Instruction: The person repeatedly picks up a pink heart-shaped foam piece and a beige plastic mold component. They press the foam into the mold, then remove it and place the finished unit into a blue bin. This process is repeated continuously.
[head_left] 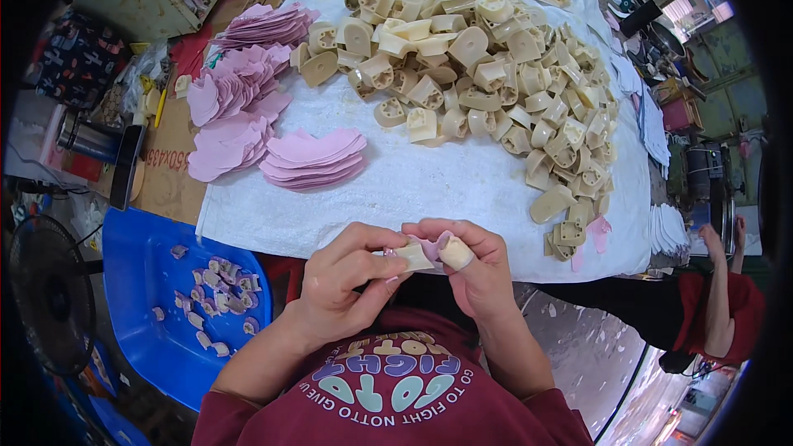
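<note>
Close to the table's front edge, my left hand pinches a cream shoe heel. A thin pink cover piece lies against the heel and runs across to my right hand. The fingers of my right hand are closed on the pink piece, and a pale wrap covers its thumb. How far the pink piece goes round the heel is hidden by my fingers. Beyond my hands, a large heap of bare cream heels spreads over the white cloth. Stacks of pink cover pieces lie at the left.
A blue basin at the lower left holds several pink-covered heels. A black fan stands beside it. A phone leans upright at the table's left edge. Another person in a dark red top is at the right.
</note>
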A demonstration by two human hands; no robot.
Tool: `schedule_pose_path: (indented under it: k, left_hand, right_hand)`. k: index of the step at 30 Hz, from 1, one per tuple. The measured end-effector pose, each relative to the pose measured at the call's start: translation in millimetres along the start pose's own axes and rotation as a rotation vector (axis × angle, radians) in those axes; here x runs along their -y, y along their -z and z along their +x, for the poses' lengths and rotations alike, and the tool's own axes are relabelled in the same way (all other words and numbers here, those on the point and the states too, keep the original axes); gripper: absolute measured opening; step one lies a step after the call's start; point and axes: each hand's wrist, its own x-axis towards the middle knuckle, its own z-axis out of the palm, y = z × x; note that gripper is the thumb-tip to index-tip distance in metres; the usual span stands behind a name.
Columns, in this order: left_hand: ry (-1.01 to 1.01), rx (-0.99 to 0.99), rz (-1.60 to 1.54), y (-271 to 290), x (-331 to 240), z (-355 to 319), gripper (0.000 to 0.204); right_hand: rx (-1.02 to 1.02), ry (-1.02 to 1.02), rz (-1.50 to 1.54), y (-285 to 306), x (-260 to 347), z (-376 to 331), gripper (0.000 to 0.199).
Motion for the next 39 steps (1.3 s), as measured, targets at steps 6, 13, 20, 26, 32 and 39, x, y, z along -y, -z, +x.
schedule_pose_path:
  k: [6, 13, 20, 26, 32, 39]
  left_hand:
    - [-0.114, 0.055, 0.072, 4.2, -3.7, 2.2, 0.028]
    - [-0.202, -0.007, 0.296, -5.3, 5.1, 1.2, 0.026]
    - [-0.084, -0.009, 0.291, -11.7, 6.5, 4.4, 0.024]
    - [0.058, -0.106, -0.056, -22.1, 20.2, 0.4, 0.020]
    - [0.203, -0.061, 0.043, -25.4, 15.5, 0.8, 0.017]
    - [0.543, -0.133, -0.685, -19.5, 20.9, 3.3, 0.011]
  right_hand:
    - [-0.061, -0.050, 0.332, 2.4, 0.4, -8.6, 0.024]
    - [-0.124, 0.076, 0.008, -21.1, 4.8, -15.5, 0.023]
    - [-0.150, 0.284, -0.530, -25.5, -4.3, -16.6, 0.024]
    - [-0.026, 0.589, -0.806, -15.9, -2.7, 0.0, 0.027]
    - [-0.076, 0.455, -0.621, -14.2, -19.0, 12.2, 0.022]
    - [0.037, 0.068, -0.167, 10.8, -8.6, 7.9, 0.023]
